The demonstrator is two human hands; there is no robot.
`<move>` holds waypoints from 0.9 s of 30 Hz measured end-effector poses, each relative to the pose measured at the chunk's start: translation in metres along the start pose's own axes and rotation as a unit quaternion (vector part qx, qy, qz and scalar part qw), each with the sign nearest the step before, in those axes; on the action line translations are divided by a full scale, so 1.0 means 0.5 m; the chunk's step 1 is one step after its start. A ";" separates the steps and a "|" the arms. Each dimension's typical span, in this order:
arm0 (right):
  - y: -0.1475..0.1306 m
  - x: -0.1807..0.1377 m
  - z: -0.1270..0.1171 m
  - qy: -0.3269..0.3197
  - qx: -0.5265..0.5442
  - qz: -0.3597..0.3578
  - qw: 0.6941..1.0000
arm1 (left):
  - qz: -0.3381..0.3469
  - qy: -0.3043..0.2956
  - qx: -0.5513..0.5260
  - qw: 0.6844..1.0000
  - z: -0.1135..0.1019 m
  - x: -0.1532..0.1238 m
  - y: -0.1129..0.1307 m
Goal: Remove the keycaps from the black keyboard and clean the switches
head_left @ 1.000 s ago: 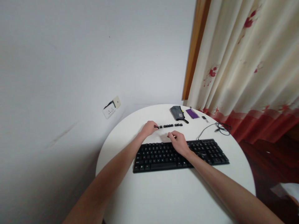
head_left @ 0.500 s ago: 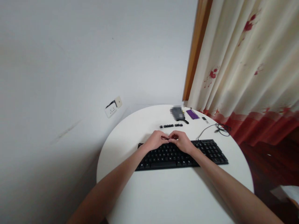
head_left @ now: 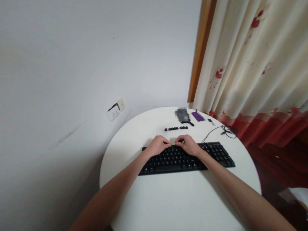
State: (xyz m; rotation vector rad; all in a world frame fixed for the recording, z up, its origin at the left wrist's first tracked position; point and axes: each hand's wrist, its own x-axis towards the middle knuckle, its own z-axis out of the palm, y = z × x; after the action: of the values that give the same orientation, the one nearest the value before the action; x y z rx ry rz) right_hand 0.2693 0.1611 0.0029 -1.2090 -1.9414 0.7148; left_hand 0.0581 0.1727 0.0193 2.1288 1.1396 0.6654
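Observation:
A black computer keyboard [head_left: 168, 158] lies across the white round table, its long side toward me. Over its back edge, left of the middle, my left hand [head_left: 158, 146] rests with thumb and fingers pinched together. Close by on the right, my right hand [head_left: 188, 146] is bent over the same edge, thumb and forefinger closed near the top row of keys. A small gap separates the two sets of fingertips. Whatever either pinch holds is too small to make out. Behind the hands, several loose black keycaps [head_left: 173, 128] stand in a line.
Toward the back lie a blurred dark object [head_left: 183, 115], a purple cloth-like piece [head_left: 198, 116] and a small black-and-silver item [head_left: 210, 121]. The keyboard's cable [head_left: 228, 130] is coiled at the right. A wall with a socket [head_left: 113, 113] and a curtain [head_left: 240, 80] border the table.
My fingertips, which met over the keyboard's back edge around something small and dark, have drawn slightly apart. The keyboard and the line of keycaps stay as they were.

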 end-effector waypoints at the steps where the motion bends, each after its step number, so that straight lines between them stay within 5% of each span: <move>1: 0.000 0.001 0.002 0.010 0.012 0.002 1.000 | -0.004 0.001 -0.002 1.000 0.001 0.001 -0.002; 14: -0.003 -0.003 0.029 0.034 0.007 -0.012 0.999 | 0.084 0.001 0.171 0.982 0.000 -0.009 0.024; 21: -0.006 -0.007 0.022 0.011 -0.058 -0.048 0.997 | 0.082 0.002 0.192 0.978 -0.003 -0.011 0.032; 27: -0.006 -0.006 0.006 -0.028 -0.100 -0.097 0.990 | 0.150 -0.037 0.268 0.951 -0.004 -0.008 0.036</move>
State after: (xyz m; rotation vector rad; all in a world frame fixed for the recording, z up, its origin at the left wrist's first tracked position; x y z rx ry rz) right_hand 0.2662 0.1569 0.0025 -1.1055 -2.1831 0.4665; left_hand 0.0645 0.1621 0.0331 2.8024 1.0469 0.4289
